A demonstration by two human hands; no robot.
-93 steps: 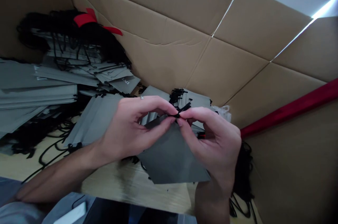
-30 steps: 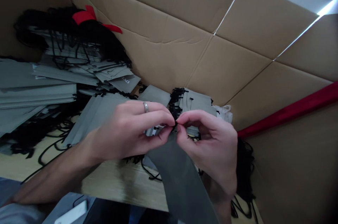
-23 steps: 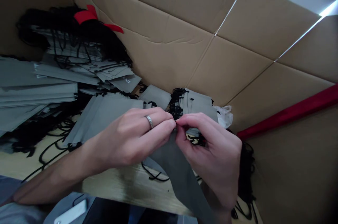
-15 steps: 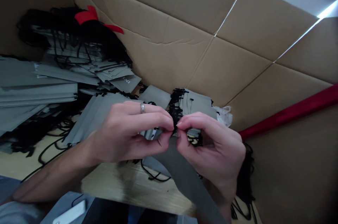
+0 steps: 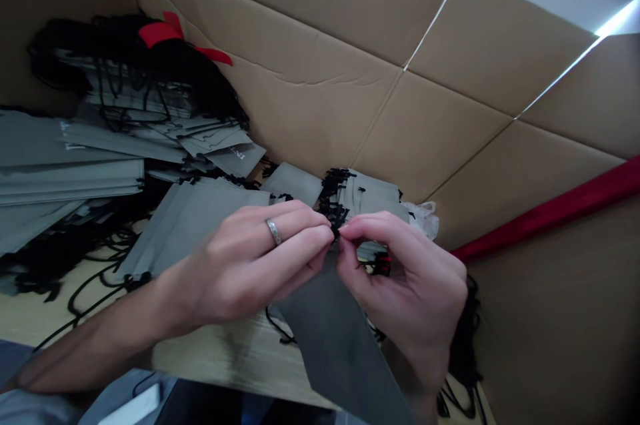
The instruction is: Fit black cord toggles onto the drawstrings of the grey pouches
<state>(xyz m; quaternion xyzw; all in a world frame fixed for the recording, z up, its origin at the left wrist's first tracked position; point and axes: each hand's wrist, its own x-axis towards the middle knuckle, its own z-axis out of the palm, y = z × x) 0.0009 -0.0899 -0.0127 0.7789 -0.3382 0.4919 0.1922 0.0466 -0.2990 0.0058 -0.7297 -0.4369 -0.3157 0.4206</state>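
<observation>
A grey drawstring pouch [image 5: 340, 338] hangs below my fingers, its flat cloth slanting down towards the table's front edge. My left hand [image 5: 265, 265], with a ring on one finger, is closed in a pinch at the pouch's top corner, on what looks like its black cord. Facing it, my right hand [image 5: 405, 278] pinches the same spot with thumb and forefinger. The two sets of fingertips nearly touch, and they hide most of the cord between them. Just behind my hands lies a stack of grey pouches [image 5: 375, 191] with knotted black cord ends [image 5: 336, 188].
Grey pouches are fanned out [image 5: 200, 218] on the left, beside taller heaps with black cords [image 5: 210, 85] and a red strip [image 5: 160, 33]. Cardboard walls [image 5: 320, 38] enclose the back and right. A clear plastic bag [image 5: 425, 217] and dark red band [image 5: 550, 211] are at right.
My left hand has turned over and its fingers have closed together, so its back now shows. The pouch cloth has swung round and shows more of its flat face. My right hand has barely moved.
</observation>
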